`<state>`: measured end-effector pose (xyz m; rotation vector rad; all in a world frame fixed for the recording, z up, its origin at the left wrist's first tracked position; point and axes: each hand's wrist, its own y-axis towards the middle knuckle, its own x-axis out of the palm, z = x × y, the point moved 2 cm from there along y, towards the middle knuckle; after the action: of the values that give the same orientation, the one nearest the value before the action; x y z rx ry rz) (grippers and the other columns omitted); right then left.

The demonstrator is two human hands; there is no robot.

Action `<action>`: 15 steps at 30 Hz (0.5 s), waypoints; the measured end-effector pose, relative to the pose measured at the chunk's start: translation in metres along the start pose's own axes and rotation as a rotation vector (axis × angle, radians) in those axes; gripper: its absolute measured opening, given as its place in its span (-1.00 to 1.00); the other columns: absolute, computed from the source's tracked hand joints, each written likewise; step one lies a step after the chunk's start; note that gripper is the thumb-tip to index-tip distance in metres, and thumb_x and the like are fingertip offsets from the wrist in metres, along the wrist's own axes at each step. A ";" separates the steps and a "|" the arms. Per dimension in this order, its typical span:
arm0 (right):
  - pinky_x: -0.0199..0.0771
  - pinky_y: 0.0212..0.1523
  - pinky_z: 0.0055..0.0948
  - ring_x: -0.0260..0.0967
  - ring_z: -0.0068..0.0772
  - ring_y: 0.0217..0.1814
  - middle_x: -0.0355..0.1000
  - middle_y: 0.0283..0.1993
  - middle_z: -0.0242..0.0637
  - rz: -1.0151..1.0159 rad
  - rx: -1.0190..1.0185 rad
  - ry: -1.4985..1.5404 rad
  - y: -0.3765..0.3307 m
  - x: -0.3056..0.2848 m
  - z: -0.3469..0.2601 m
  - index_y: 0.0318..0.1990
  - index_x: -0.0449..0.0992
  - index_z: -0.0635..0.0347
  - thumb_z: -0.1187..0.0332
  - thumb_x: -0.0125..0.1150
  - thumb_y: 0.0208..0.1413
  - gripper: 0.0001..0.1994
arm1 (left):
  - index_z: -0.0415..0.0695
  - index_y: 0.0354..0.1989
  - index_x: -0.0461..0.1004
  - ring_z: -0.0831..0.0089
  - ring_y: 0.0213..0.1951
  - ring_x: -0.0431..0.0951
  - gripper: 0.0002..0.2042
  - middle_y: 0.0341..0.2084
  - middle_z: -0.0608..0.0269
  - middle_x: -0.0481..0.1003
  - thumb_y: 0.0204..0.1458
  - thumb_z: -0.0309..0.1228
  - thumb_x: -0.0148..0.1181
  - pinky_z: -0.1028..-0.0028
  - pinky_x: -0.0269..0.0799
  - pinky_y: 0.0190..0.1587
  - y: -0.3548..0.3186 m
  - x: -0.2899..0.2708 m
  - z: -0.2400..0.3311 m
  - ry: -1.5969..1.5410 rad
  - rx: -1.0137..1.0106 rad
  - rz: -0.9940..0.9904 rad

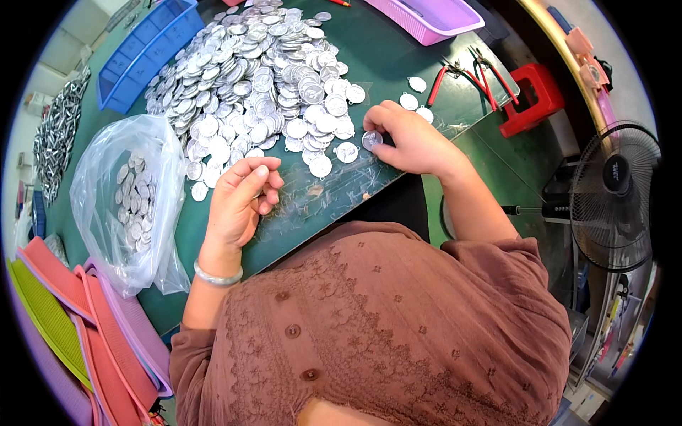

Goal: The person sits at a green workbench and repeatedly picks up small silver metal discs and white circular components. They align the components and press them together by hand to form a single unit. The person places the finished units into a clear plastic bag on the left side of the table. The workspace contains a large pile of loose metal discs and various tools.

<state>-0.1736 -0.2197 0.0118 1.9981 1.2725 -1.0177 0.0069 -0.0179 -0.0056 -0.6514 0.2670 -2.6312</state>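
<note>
My right hand (pixel 406 140) pinches a round silver medallion (pixel 371 140) between thumb and fingers, just above the table near its front edge. My left hand (pixel 243 195) is closed, with the thumb against the curled fingers; whether anything is in it is hidden. A large heap of silver medallions (pixel 249 71), many with a small loop at the rim, spreads out beyond both hands. One loose medallion (pixel 347 152) lies a little left of my right hand. Beside my left hand stands a clear plastic bag (pixel 92 177) with more medallions inside.
A blue divided bin (pixel 117 82) stands behind the bag, near a pile of metal pieces (pixel 60 135). Red-handled pliers (pixel 439 84) lie right, near a purple basket (pixel 426 28). Coloured baskets (pixel 106 334) are stacked lower left. A red stool (pixel 534 89) and a fan (pixel 616 177) stand right.
</note>
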 end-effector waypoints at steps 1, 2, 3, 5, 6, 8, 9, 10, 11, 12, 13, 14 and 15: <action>0.34 -0.45 -0.47 0.33 -0.45 -0.45 0.33 -0.45 -0.38 -0.045 0.059 0.165 0.002 -0.001 0.002 -0.34 0.34 0.14 0.41 0.09 -0.07 -0.88 | -0.23 -0.22 0.39 0.62 -0.58 0.37 -0.82 -0.52 0.28 0.43 0.06 -0.43 -0.04 0.74 0.22 -0.61 0.001 0.002 0.000 -0.003 -0.009 0.008; 0.34 -0.49 -0.47 0.34 -0.46 -0.48 0.34 -0.53 -0.38 -0.092 0.117 0.330 0.004 0.000 0.003 -0.33 0.33 0.18 0.42 0.09 -0.07 -0.86 | -0.23 -0.22 0.39 0.63 -0.58 0.36 -0.82 -0.52 0.29 0.43 0.05 -0.43 -0.03 0.76 0.21 -0.61 0.002 0.004 -0.001 -0.006 -0.017 0.016; 0.33 -0.51 -0.51 0.33 -0.49 -0.51 0.33 -0.55 -0.39 -0.105 0.185 0.544 0.003 -0.001 0.001 -0.34 0.32 0.20 0.44 0.08 -0.07 -0.87 | -0.23 -0.22 0.39 0.65 -0.58 0.36 -0.82 -0.52 0.29 0.43 0.05 -0.43 -0.03 0.76 0.21 -0.61 0.002 0.009 -0.003 0.012 -0.035 0.017; 0.32 -0.54 -0.57 0.30 -0.53 -0.57 0.31 -0.59 -0.41 -0.133 0.325 0.970 0.000 0.000 -0.008 -0.36 0.31 0.25 0.48 0.07 -0.07 -0.89 | -0.24 -0.22 0.39 0.67 -0.59 0.35 -0.82 -0.53 0.30 0.43 0.04 -0.43 -0.02 0.77 0.21 -0.62 0.003 0.022 -0.006 0.045 -0.072 0.021; 0.36 -0.52 -0.59 0.34 -0.51 -0.55 0.32 -0.55 -0.37 -0.097 0.319 1.185 0.000 0.003 -0.014 -0.40 0.29 0.26 0.53 0.05 -0.06 -0.92 | -0.24 -0.21 0.38 0.70 -0.59 0.35 -0.81 -0.53 0.30 0.42 0.03 -0.45 0.01 0.78 0.21 -0.62 0.003 0.031 -0.005 0.048 -0.089 0.013; 0.39 -0.50 -0.59 0.37 -0.47 -0.49 0.35 -0.49 -0.30 -0.086 0.295 1.459 0.000 0.017 -0.022 -0.38 0.28 0.25 0.54 0.02 -0.02 -0.94 | -0.25 -0.21 0.37 0.70 -0.60 0.35 -0.81 -0.53 0.30 0.42 0.00 -0.49 0.05 0.78 0.22 -0.62 0.007 0.041 -0.008 0.023 -0.116 -0.017; 0.40 -0.49 -0.59 0.39 -0.45 -0.47 0.36 -0.47 -0.27 -0.082 0.283 1.596 0.000 0.025 -0.026 -0.36 0.28 0.25 0.54 0.00 0.00 -0.94 | -0.26 -0.21 0.37 0.69 -0.60 0.35 -0.81 -0.54 0.30 0.41 -0.02 -0.50 0.06 0.77 0.23 -0.62 0.008 0.047 -0.008 0.017 -0.123 -0.013; 0.46 -0.41 -0.52 0.42 -0.36 -0.40 0.37 -0.42 -0.20 -0.087 0.248 1.695 0.000 0.031 -0.029 -0.35 0.27 0.26 0.56 -0.04 0.01 -0.95 | -0.25 -0.24 0.39 0.70 -0.61 0.34 -0.83 -0.55 0.33 0.40 -0.03 -0.49 0.09 0.77 0.22 -0.63 0.009 0.051 -0.009 -0.005 -0.116 -0.018; 0.46 -0.38 -0.50 0.42 -0.34 -0.38 0.37 -0.40 -0.18 -0.079 0.258 1.715 0.000 0.036 -0.033 -0.35 0.27 0.26 0.55 -0.05 0.02 -0.96 | -0.24 -0.25 0.39 0.70 -0.61 0.34 -0.83 -0.55 0.34 0.40 -0.04 -0.49 0.10 0.77 0.22 -0.63 0.010 0.052 -0.010 -0.012 -0.100 -0.001; 0.44 -0.40 -0.50 0.41 -0.35 -0.39 0.35 -0.42 -0.22 -0.042 0.284 1.747 0.000 0.041 -0.037 -0.38 0.26 0.25 0.57 -0.03 -0.01 -0.95 | -0.24 -0.27 0.39 0.71 -0.62 0.33 -0.83 -0.56 0.35 0.40 -0.05 -0.48 0.12 0.78 0.21 -0.63 0.011 0.053 -0.011 -0.020 -0.083 0.016; 0.43 -0.42 -0.49 0.41 -0.35 -0.40 0.32 -0.45 -0.26 -0.003 0.311 1.778 0.000 0.045 -0.040 -0.41 0.25 0.23 0.58 -0.01 -0.04 -0.93 | -0.23 -0.28 0.40 0.71 -0.62 0.33 -0.83 -0.56 0.36 0.40 -0.05 -0.48 0.13 0.78 0.21 -0.64 0.013 0.052 -0.012 -0.028 -0.066 0.033; 0.43 -0.42 -0.49 0.41 -0.36 -0.40 0.32 -0.44 -0.26 -0.025 0.301 1.775 0.000 0.048 -0.042 -0.41 0.25 0.23 0.58 -0.02 -0.03 -0.93 | -0.22 -0.30 0.41 0.72 -0.62 0.32 -0.84 -0.58 0.38 0.40 -0.07 -0.47 0.15 0.78 0.19 -0.64 0.015 0.048 -0.015 -0.039 -0.031 0.058; 0.43 -0.42 -0.49 0.41 -0.36 -0.40 0.33 -0.44 -0.26 -0.043 0.294 1.770 -0.001 0.050 -0.044 -0.41 0.25 0.23 0.58 -0.03 -0.03 -0.94 | -0.22 -0.31 0.41 0.72 -0.62 0.32 -0.85 -0.59 0.38 0.40 -0.07 -0.48 0.15 0.78 0.18 -0.64 0.016 0.048 -0.015 -0.053 -0.029 0.062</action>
<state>-0.1481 -0.1608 -0.0053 3.0647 1.8601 1.0634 -0.0333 -0.0514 -0.0038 -0.7097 0.3058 -2.5510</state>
